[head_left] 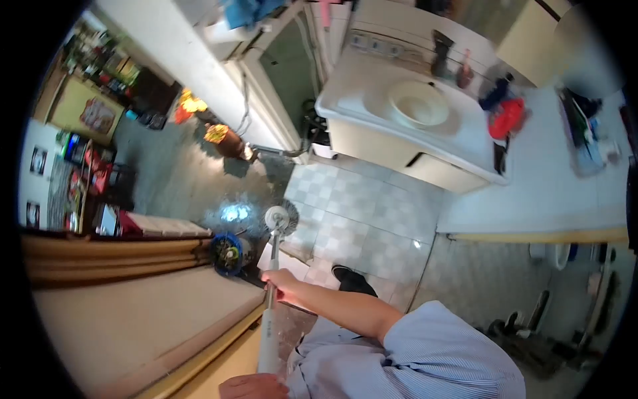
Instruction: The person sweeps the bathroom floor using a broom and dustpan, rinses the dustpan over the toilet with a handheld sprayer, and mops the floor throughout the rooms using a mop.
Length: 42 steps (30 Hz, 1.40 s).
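A long-handled electric scrubbing brush [269,336], white with a metal pole, runs up the middle of the head view. Its round bristle head [282,218] is tilted over the edge between the tiles and the wet grey floor; I cannot tell if it touches down. My right hand [282,282] is closed around the pole, its forearm crossing in from the striped sleeve. Low in the view, my left hand [254,386] is closed at the rear end of the handle, its fingers partly cut off by the frame edge.
A blue-rimmed bin [227,254] stands left of the brush. Ahead is a white washbasin counter [359,86] with bottles and a red item [507,118]. My dark shoe [354,280] is on the pale tiles [352,199]. A brown vase-like object [229,145] stands farther off, left.
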Available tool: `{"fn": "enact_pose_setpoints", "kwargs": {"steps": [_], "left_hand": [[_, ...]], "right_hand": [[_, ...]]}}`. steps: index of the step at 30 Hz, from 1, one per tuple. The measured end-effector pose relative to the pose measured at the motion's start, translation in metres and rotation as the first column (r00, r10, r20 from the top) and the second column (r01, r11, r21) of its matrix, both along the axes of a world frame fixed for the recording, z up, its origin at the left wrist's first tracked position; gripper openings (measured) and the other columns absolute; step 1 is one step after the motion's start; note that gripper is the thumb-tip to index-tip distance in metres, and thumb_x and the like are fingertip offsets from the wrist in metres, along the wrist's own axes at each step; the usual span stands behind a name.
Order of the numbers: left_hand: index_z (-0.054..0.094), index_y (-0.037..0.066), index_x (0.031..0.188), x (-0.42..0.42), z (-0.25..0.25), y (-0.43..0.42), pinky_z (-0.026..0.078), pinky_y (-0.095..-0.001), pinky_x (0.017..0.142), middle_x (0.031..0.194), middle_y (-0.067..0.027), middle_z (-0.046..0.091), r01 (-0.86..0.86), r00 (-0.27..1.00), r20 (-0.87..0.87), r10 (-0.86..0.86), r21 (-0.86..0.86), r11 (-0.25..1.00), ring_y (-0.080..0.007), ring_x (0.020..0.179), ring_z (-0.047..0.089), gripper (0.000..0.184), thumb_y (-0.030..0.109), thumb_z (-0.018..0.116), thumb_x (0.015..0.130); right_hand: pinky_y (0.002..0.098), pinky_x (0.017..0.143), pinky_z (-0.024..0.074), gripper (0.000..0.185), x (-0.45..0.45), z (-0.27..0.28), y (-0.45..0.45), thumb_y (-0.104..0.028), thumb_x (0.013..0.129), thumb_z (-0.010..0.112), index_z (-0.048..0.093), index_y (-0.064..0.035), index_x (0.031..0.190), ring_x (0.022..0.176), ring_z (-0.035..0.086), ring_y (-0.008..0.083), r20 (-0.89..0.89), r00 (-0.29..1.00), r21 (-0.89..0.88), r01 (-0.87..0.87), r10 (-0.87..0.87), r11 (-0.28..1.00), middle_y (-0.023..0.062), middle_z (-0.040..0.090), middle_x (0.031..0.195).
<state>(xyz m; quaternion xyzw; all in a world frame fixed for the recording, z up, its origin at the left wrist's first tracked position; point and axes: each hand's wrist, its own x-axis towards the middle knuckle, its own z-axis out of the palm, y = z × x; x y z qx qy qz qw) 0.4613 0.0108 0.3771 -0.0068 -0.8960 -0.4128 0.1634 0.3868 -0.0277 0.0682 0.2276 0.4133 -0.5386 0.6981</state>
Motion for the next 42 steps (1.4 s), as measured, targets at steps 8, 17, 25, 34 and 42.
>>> {"fn": "enact_pose_setpoints", "kwargs": {"steps": [8, 17, 25, 34, 42], "left_hand": [[0.049, 0.003, 0.051, 0.024, -0.002, -0.025, 0.043, -0.0336, 0.041, 0.047, -0.0099, 0.049, 0.076, 0.96, -0.275, 0.052, 0.433, 0.898, -0.0211, 0.042, 0.05, 0.023, 0.015, 0.053, 0.071], [0.058, 0.0, 0.067, 0.019, -0.188, 0.002, 0.044, -0.041, 0.083, 0.067, -0.0093, 0.059, 0.229, 0.924, 0.148, -0.351, 0.521, 0.822, -0.0225, 0.07, 0.058, 0.009, 0.005, 0.055, 0.074], [0.046, 0.004, 0.052, 0.125, -0.131, -0.037, 0.048, -0.0375, 0.071, 0.052, -0.0103, 0.054, 0.199, 0.98, -0.155, -0.125, 0.775, 0.599, -0.022, 0.05, 0.054, 0.04, 0.027, 0.041, 0.085], [0.032, 0.009, 0.054, 0.19, -0.072, -0.07, 0.04, -0.0335, 0.051, 0.043, -0.0063, 0.036, -0.184, 0.971, 0.113, 0.211, 0.917, 0.355, -0.0188, 0.039, 0.037, 0.041, 0.031, 0.035, 0.088], [0.035, 0.009, 0.054, 0.273, -0.003, -0.02, 0.037, -0.0285, 0.039, 0.044, -0.0027, 0.037, -0.034, 0.942, -0.185, 0.279, 0.775, 0.631, -0.016, 0.038, 0.037, 0.037, 0.027, 0.044, 0.086]], "right_hand": [[0.0358, 0.049, 0.0491, 0.016, -0.009, 0.005, 0.079, -0.021, 0.072, 0.057, 0.051, -0.0084, 0.064, 0.051, 0.054, 0.0196, 0.052, 0.956, 0.04, 0.288, -0.29, 0.957, 0.0057, 0.05, 0.057], [0.0319, 0.046, 0.0418, 0.016, -0.088, -0.113, 0.206, -0.021, 0.077, 0.054, 0.047, -0.007, 0.075, 0.052, 0.047, 0.0189, -0.433, 0.659, 0.094, 0.712, -0.616, 0.696, 0.0067, 0.045, 0.061], [0.0355, 0.045, 0.0462, 0.019, 0.085, -0.058, 0.191, -0.026, 0.075, 0.052, 0.045, -0.0087, 0.071, 0.046, 0.045, 0.0177, -0.361, 0.648, 0.115, 0.745, -0.671, 0.657, 0.0044, 0.042, 0.054], [0.0373, 0.051, 0.0517, 0.013, 0.239, -0.019, 0.154, -0.02, 0.074, 0.046, 0.047, -0.0086, 0.067, 0.045, 0.045, 0.0166, 0.012, 0.872, 0.27, 0.469, -0.49, 0.841, 0.004, 0.043, 0.054], [0.0332, 0.048, 0.0506, 0.017, 0.27, 0.02, 0.138, -0.022, 0.075, 0.047, 0.046, -0.0058, 0.068, 0.04, 0.045, 0.0171, 0.143, 0.927, 0.034, 0.346, -0.347, 0.938, 0.0068, 0.048, 0.055]]}}
